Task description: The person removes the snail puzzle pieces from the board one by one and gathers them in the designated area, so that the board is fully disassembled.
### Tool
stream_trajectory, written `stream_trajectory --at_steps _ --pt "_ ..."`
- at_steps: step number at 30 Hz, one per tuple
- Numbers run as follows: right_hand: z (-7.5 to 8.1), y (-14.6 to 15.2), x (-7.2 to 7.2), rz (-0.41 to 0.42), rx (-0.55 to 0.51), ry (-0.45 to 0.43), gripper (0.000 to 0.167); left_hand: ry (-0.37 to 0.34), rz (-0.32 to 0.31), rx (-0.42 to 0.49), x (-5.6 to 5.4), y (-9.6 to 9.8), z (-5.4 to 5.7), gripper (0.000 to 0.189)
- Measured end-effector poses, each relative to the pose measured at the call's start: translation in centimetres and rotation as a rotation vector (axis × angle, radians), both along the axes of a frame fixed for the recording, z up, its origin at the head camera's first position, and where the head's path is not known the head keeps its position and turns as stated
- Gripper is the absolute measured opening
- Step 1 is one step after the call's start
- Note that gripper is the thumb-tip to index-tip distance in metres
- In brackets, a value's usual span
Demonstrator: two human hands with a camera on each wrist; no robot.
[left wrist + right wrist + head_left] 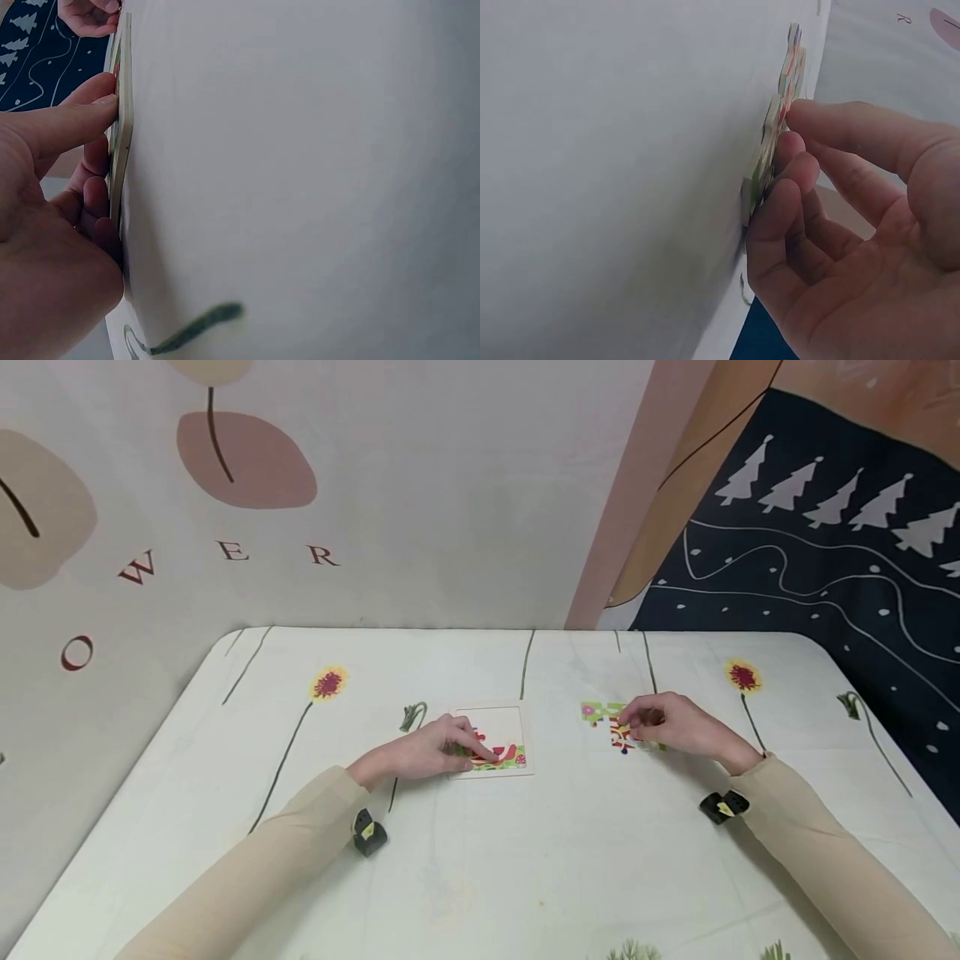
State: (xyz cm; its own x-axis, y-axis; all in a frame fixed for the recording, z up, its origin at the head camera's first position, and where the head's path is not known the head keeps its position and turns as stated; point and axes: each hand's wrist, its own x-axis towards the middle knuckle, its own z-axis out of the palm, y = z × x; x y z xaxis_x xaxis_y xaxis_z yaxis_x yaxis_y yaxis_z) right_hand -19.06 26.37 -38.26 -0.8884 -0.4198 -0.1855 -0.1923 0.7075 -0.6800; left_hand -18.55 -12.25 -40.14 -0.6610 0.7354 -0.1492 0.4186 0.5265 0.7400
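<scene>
A shallow puzzle frame [528,760] lies on the white table, with red and green puzzle pieces [506,757] along its near side. My left hand [423,750] reaches over it from the left. Its extended fingers touch the pieces inside, and in the left wrist view the lower fingers rest along the board's edge [126,135]. To the right of the frame lies a cluster of loose puzzle pieces [596,712], partly hidden by my right hand [678,724]. That hand pinches a puzzle piece [759,169] at the cluster with curled fingers and thumb.
The table cover [480,860] is printed with flowers and stems. A pale printed backdrop [450,510] stands behind it, and a dark cloth [810,552] with white trees hangs at the right. Each sleeve carries a small black device [369,833] at the wrist.
</scene>
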Motion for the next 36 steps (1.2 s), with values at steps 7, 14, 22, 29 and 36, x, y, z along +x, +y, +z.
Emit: stream_trajectory --at_steps 7,14,22,29,36 --pt "0.2 -0.8 -0.4 0.001 -0.004 0.033 0.017 0.074 0.014 -0.013 0.6 -0.1 0.0 0.029" --pt "0.1 -2.5 -0.7 0.028 -0.052 0.032 0.017 0.124 0.046 -0.009 1.5 -0.5 0.2 0.029" --pt "-0.2 -4.4 -1.2 0.066 -0.088 0.046 0.018 0.082 0.114 0.013 1.8 -1.6 0.4 0.028" --pt "0.1 -6.6 -1.4 0.083 -0.105 0.039 0.018 0.061 0.107 -0.003 1.8 -2.4 0.4 0.028" --pt "0.5 -8.7 -1.5 0.119 -0.12 0.043 0.017 0.004 0.123 0.007 1.4 -2.7 0.1 0.03"
